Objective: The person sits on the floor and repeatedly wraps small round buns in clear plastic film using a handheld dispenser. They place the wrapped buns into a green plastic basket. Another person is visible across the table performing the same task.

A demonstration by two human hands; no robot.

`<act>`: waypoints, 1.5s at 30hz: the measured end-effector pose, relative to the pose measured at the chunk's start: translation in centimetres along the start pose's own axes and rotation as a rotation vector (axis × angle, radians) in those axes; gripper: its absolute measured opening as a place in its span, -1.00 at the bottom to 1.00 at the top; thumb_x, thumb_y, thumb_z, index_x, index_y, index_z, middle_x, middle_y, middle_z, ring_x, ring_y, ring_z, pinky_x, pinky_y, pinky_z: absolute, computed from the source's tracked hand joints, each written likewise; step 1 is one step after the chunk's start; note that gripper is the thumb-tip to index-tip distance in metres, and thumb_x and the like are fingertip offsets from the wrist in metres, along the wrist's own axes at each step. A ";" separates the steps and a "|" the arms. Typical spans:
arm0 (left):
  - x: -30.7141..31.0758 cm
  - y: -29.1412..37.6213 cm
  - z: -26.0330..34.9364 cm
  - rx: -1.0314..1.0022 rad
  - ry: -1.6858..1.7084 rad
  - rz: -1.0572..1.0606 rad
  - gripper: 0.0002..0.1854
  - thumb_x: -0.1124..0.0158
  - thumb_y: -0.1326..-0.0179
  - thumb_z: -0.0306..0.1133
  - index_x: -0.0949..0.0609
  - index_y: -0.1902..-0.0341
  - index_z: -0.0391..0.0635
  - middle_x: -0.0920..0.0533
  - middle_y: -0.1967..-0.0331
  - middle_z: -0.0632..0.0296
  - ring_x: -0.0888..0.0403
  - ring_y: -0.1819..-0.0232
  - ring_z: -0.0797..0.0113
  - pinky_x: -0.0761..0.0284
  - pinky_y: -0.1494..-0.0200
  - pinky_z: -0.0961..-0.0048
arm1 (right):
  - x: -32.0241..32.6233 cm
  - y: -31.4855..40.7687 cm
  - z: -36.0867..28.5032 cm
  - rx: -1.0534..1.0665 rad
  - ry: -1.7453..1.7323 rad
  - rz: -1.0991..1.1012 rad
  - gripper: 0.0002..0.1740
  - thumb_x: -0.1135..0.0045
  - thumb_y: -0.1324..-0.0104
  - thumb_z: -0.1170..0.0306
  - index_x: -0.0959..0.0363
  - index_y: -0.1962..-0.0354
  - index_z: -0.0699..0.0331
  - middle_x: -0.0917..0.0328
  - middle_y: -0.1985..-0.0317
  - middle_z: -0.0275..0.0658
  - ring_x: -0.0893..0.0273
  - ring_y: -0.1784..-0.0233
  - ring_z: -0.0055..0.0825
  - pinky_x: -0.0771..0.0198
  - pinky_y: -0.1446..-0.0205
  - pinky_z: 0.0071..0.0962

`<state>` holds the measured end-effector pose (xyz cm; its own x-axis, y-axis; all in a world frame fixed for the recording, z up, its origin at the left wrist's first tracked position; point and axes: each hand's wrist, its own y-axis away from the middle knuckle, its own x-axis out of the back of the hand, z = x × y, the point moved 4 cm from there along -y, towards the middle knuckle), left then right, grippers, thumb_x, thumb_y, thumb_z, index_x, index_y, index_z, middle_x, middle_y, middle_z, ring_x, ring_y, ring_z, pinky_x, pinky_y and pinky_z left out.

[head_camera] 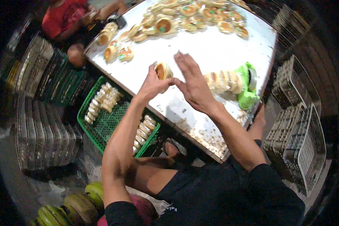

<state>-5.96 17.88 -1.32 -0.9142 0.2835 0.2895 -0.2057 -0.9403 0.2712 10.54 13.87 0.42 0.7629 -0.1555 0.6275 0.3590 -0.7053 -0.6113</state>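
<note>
Over the white tabletop (155, 52), my left hand (154, 82) holds a short stack of round pastries (164, 70) with orange-brown tops. My right hand (193, 84) is raised beside it, fingers extended and palm bare, its thumb tip close to the left thumb; whether they touch is unclear. Right of my right hand lies a row of pastries in clear wrap (225, 81), against a bright green tape dispenser (247, 87). Many wrapped pastries (188, 17) are heaped along the far side, with several more at the left corner (125, 53).
A green plastic crate (91, 135) with wrapped pastry rows stands left, below the table edge. Stacked crates (48, 135) stand at far left, more crates (308, 155) at right. Another person in a red shirt (65, 18) sits at upper left. Crumbs cover the near table corner.
</note>
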 end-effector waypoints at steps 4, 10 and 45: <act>-8.4 0.6 1.2 -0.023 0.552 -0.138 -0.02 0.23 -0.36 0.43 -0.11 -0.45 -0.28 -0.37 -0.24 -0.12 -0.40 -0.24 0.15 -0.27 -0.31 0.21 | 4.5 5.3 1.9 -0.487 -0.412 0.171 -0.27 -0.04 -0.46 0.27 0.04 -0.43 0.38 -0.24 -0.34 0.06 -0.21 -0.43 -0.18 -0.16 -0.45 -0.28; -12.0 4.8 2.4 -0.373 0.226 0.508 -0.44 0.16 -0.55 0.01 -0.49 -0.16 -0.31 -0.54 0.15 0.14 -0.46 0.07 0.34 -0.37 -0.08 0.40 | 7.0 8.0 1.5 -0.417 -0.575 0.208 -0.55 0.21 -0.57 0.16 -0.21 -0.15 0.38 -0.45 -0.08 -0.10 -0.44 -0.13 -0.38 -0.32 -0.25 -0.41; -9.4 11.1 3.9 -0.591 0.509 0.262 -0.90 -0.27 -0.34 -0.45 -0.55 0.18 -0.20 -0.56 0.25 0.27 -0.51 0.13 0.46 -0.49 0.05 0.48 | 7.3 6.0 -4.2 -0.136 -0.187 0.103 -0.58 -0.27 -0.16 0.63 -0.52 0.00 0.22 -0.56 0.20 -0.18 -0.58 0.22 -0.29 -0.46 0.06 -0.32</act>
<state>1.71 5.52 2.56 -0.9754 0.0544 -0.2136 0.0164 -0.9485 -0.3164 16.01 5.55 3.36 0.8823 -0.1096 0.4577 0.2085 -0.7807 -0.5890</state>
